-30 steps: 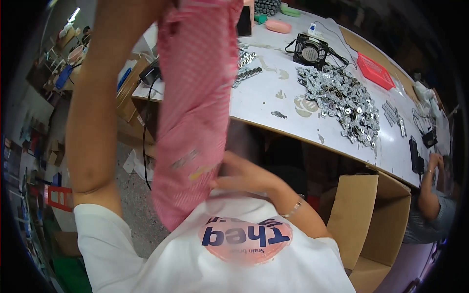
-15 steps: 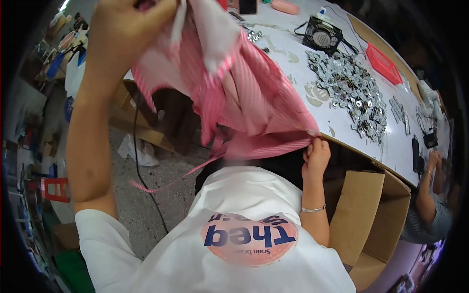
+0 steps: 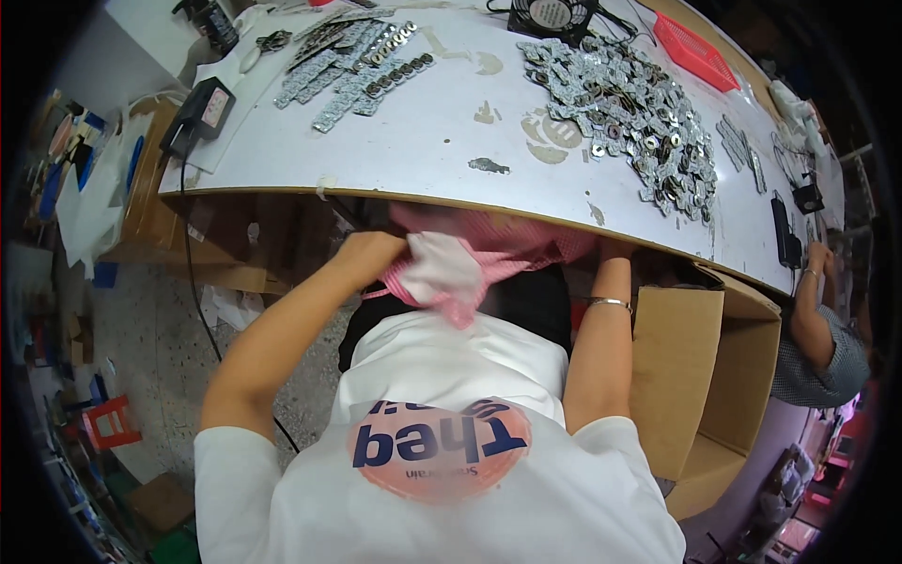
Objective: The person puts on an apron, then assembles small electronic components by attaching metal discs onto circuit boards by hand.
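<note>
A pink striped cloth [image 3: 526,242], apparently an apron, lies bunched over my lap, partly beneath the table's front edge. Its white inner side [image 3: 442,268] shows near my left hand. My left hand [image 3: 374,256] is closed on the left part of the bundle. At the right end of the cloth, my right hand [image 3: 615,248] reaches under the table edge, so its fingers are hidden. A bracelet circles the right wrist.
The white table [image 3: 376,155] bears a heap of small metal parts [image 3: 629,122], rows of metal strips [image 3: 352,70], a black fan [image 3: 550,17] and a red basket [image 3: 695,49]. An open cardboard box [image 3: 676,376] stands at right, near another person's arm [image 3: 814,301].
My left hand has come down from high at upper left, bringing the apron into my lap under the table edge. My right hand has slipped beneath the edge. More tabletop shows.
</note>
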A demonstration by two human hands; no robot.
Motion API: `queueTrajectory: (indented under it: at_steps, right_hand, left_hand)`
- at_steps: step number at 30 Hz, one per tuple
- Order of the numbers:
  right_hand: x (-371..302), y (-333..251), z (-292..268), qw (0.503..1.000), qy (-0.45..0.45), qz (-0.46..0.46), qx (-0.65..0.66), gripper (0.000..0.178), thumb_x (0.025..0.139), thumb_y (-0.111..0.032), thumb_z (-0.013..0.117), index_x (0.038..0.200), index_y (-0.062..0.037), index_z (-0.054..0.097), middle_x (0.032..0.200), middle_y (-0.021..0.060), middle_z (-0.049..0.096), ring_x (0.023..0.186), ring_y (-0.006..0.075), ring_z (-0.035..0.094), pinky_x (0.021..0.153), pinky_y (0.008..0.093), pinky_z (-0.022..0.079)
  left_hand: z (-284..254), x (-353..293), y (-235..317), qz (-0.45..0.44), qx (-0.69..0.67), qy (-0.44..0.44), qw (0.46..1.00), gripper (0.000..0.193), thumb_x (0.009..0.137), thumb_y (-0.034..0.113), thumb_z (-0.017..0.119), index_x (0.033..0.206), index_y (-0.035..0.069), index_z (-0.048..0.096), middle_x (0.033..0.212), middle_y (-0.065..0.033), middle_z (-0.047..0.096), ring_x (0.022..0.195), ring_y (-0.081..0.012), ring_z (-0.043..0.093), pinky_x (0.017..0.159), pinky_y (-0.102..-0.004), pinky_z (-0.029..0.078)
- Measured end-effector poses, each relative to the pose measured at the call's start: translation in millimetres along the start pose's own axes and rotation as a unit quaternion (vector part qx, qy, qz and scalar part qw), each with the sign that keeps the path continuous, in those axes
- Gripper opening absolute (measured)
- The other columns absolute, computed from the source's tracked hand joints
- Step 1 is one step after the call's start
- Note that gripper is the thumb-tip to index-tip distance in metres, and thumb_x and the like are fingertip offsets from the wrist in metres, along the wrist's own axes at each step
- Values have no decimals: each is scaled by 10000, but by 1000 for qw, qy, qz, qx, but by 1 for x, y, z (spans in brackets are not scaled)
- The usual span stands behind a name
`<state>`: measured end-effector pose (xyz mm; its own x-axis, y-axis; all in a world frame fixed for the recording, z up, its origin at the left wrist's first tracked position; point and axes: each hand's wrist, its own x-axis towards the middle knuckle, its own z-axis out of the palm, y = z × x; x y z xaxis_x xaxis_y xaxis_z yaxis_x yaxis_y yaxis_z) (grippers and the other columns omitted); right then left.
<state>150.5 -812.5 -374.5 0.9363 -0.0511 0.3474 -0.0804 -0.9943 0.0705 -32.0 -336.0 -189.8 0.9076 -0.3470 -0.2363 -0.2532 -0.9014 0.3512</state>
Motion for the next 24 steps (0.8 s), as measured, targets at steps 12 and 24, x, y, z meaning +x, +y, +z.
queueTrajectory:
  at_steps: [12, 24]
  right_hand:
    - [-47, -101, -86, 927, -161, -209, 265, 377, 931, -256, 571, 1223, -18, 590, 1191, 148, 647, 1062, 312, 624, 966, 431, 474]
    - [-10, -81, -104, 859, -18, 121, 496, 275, 951, -169, 518, 1161, -15, 607, 1073, 95, 642, 934, 235, 603, 836, 364, 496]
  left_hand:
    - [44, 51, -80, -194, 72, 8, 978, 530, 894, 385, 528, 1313, 60, 554, 1353, -212, 530, 1257, -376, 485, 1080, -472, 356]
    - [7, 74, -29, -78, -39, -10, 996, 580, 888, 498, 545, 1330, 123, 562, 1364, -184, 538, 1247, -373, 502, 1093, -459, 345]
